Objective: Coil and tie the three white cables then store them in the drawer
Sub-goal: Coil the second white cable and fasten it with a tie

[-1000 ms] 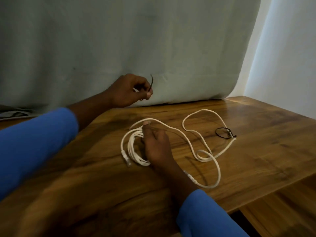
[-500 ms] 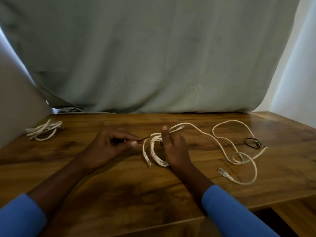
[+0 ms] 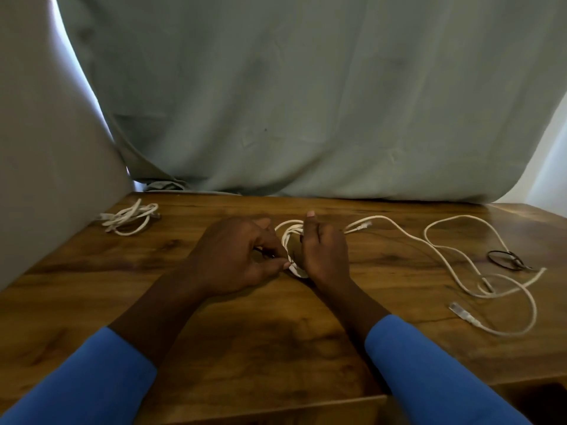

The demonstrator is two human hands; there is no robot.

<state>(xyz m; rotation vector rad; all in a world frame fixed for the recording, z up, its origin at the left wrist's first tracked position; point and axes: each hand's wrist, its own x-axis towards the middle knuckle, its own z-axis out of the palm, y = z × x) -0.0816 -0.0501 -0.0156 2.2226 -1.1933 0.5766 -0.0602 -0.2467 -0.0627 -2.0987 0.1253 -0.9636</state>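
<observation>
Step in hand: binding the second coil, in my judgement.
Key relation: the coiled cable (image 3: 291, 237) lies between the two hands, touching the left fingertips on their right side. Its loop runs lengthwise away from the person.
Left hand (image 3: 236, 256): fingers (image 3: 276, 265) narrow, pinching a thin dark tie (image 3: 266, 253) whose end points right, at the near part of the coil.
Right hand (image 3: 325, 250): grips the coil's right side and props it up off the tabletop (image 3: 276, 348); one digit raised above the top.
Nearer hand for the wrap: left.
Coil appearance: white, several tight turns, one plug end trailing out to the right.
Loose cable (image 3: 454, 265): white, uncoiled, sprawled well to the right.
Tied bundle (image 3: 129, 216): far left, apart.
Spare tie (image 3: 506, 259): black loop beside the loose cable.
Drawer: cannot tell where.
</observation>
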